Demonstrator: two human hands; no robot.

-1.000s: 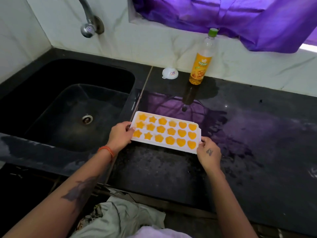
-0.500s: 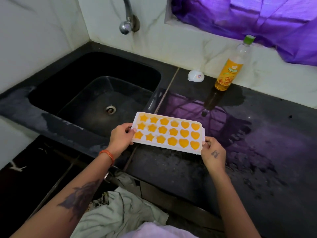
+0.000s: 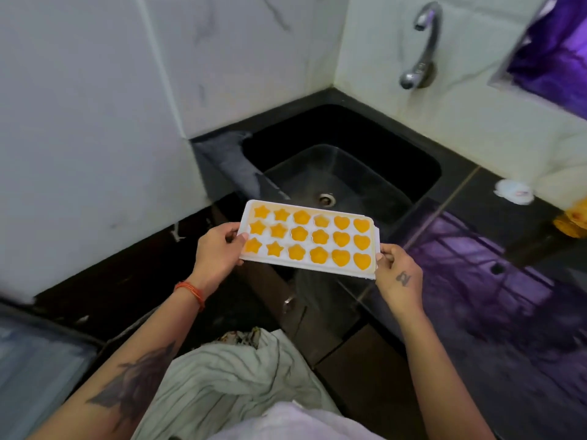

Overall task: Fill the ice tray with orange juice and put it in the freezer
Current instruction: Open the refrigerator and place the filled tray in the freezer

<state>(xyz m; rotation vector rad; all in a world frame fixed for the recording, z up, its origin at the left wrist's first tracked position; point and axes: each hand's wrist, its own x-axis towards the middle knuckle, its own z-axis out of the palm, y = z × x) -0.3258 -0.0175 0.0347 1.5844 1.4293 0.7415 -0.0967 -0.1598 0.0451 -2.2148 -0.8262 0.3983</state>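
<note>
White plastic is what the fingers [image 3: 231,234] of the left hand [image 3: 215,256] curl around: they pinch the left short end of the white rectangular ice tray [image 3: 307,264], thumb on its top rim, while the right hand [image 3: 399,277] grips the right short end the same way, thumb on top and the other fingers hidden beneath. The tray is held in the air, roughly level, in front of the body, over the front edge of the glossy black stone worktop [image 3: 495,281] and the near rim of the black rectangular sink [image 3: 422,173]; it touches neither. Its eighteen star, flower and heart moulds are filled with orange juice [image 3: 319,237]. An orange thread band [image 3: 192,291] circles the left wrist, a dark tattoo marks the left forearm, and a small one marks the back of the right hand. Behind the sink a curved metal tap [image 3: 425,46] comes out of the white marbled wall. On the worktop at the far right lies a small white cap-like object [image 3: 514,192], blurred, and next to it at the frame edge is an orange shape too cut off to identify. Purple cloth [image 3: 552,49] fills the upper right corner.
</note>
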